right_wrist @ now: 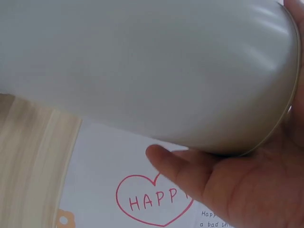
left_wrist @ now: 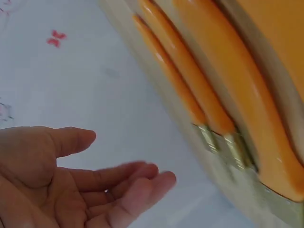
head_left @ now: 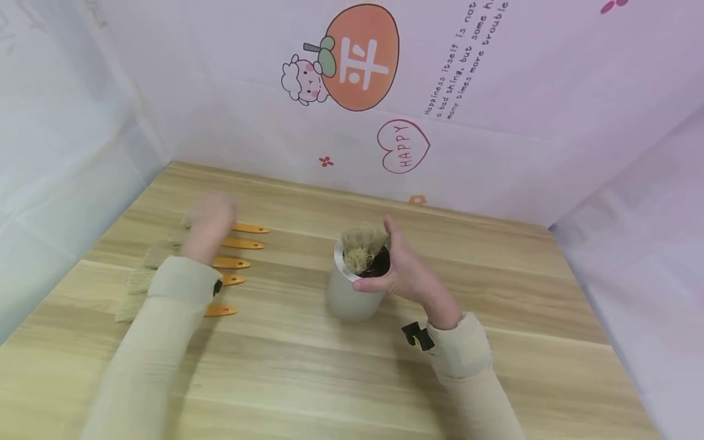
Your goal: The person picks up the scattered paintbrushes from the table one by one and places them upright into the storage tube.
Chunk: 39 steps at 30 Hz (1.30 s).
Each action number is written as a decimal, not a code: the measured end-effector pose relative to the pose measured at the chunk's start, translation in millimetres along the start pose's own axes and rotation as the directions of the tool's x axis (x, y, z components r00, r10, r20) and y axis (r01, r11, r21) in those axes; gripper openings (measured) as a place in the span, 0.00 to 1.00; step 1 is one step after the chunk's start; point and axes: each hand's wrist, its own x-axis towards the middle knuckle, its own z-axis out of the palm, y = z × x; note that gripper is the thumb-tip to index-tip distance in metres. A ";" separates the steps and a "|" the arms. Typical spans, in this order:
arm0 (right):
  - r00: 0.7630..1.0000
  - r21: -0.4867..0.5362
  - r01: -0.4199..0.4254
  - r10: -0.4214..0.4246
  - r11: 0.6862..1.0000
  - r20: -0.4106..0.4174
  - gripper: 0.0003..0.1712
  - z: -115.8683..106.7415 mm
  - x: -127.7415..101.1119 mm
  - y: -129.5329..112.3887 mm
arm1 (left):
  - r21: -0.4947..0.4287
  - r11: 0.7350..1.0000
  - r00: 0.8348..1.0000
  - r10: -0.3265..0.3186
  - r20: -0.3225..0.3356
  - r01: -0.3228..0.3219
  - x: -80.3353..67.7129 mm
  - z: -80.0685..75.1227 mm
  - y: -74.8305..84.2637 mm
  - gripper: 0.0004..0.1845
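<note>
Right hand (head_left: 404,269) grips the rim of a grey metal cup (head_left: 352,287) standing upright on the wooden bench (head_left: 308,366), fingers (right_wrist: 173,164) and thumb curled round the top edge; the right wrist view shows the palm against the cup wall. Cup sits near the middle of the bench and holds brushes (head_left: 363,247) standing bristle-end up.

Left hand (head_left: 209,223) is blurred, over the row of orange-handled brushes (head_left: 231,263) lying side by side on the left part of the bench, bristles pointing left, handles toward the cup. In the left wrist view the fingers (left_wrist: 128,185) are released, nearly straight, palm bare, holding nothing; the orange handles (left_wrist: 209,90) and metal ferrules lie just beside them. Cannot tell whether the hand touches a brush.

Row and cup are well apart. Both arms in beige sleeves. Pink printed backdrop (head_left: 407,146) with a "HAPPY" heart behind the bench.
</note>
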 end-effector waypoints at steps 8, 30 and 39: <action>0.999 -0.009 0.009 -0.010 1.000 -0.034 0.77 2.7 -1.9 0.5 | 0.048 0.978 0.979 -0.202 0.017 0.201 32.5 16.8 -17.8 0.20; 1.000 -0.046 -0.015 0.016 0.999 0.011 0.77 3.7 -2.4 -6.6 | -0.218 0.921 0.944 -0.331 -0.004 0.322 48.2 37.8 -24.7 0.19; 1.000 -0.033 -0.029 0.030 0.999 0.006 0.75 1.7 -4.7 -4.3 | -0.211 0.935 0.958 -0.285 0.038 0.286 37.9 35.2 -19.7 0.25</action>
